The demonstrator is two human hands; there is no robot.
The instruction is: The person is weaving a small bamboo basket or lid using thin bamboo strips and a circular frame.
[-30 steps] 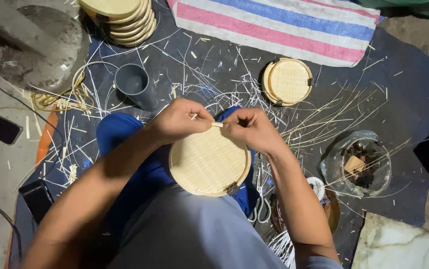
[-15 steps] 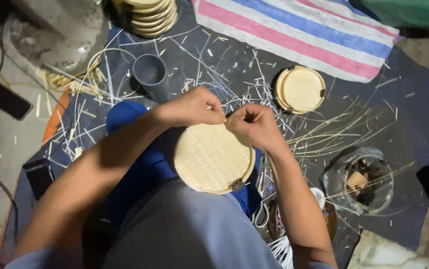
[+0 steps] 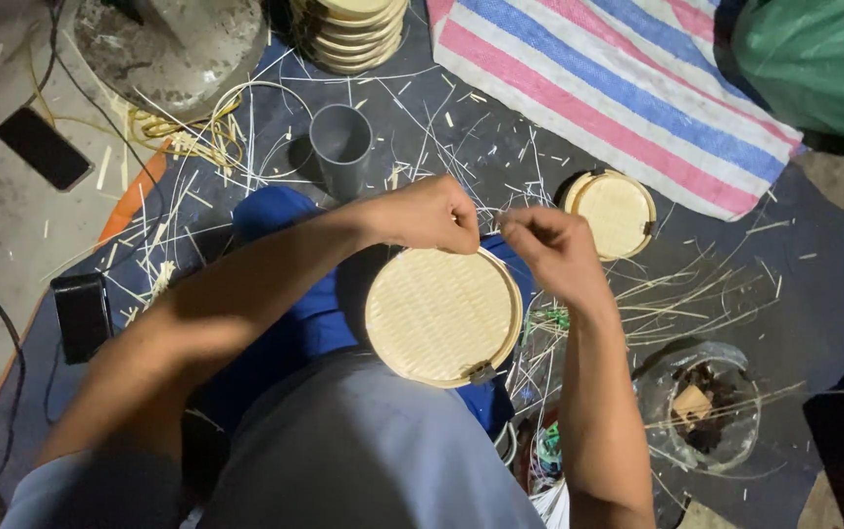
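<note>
Head view: the round woven bamboo lid (image 3: 443, 315) rests on my lap, flat face up, its far rim right under both my hands. My left hand (image 3: 429, 213) is clenched into a fist at the lid's upper edge; my right hand (image 3: 551, 253) is pinched shut just beside it, fingertips toward the left. A thin strip (image 3: 489, 233) seems to run between the two hands, but it is too fine to tell which hand grips it. Count: one lid in my lap, one more finished lid (image 3: 615, 212) on the dark mat (image 3: 814, 284) to the right, one stack of lids (image 3: 348, 29) at top centre. One grey cup (image 3: 340, 145) stands beyond my left hand. One striped pink, blue and white sheet (image 3: 618, 88) lies top right. One clear plastic bag (image 3: 701, 407) with brown bits sits lower right.
</note>
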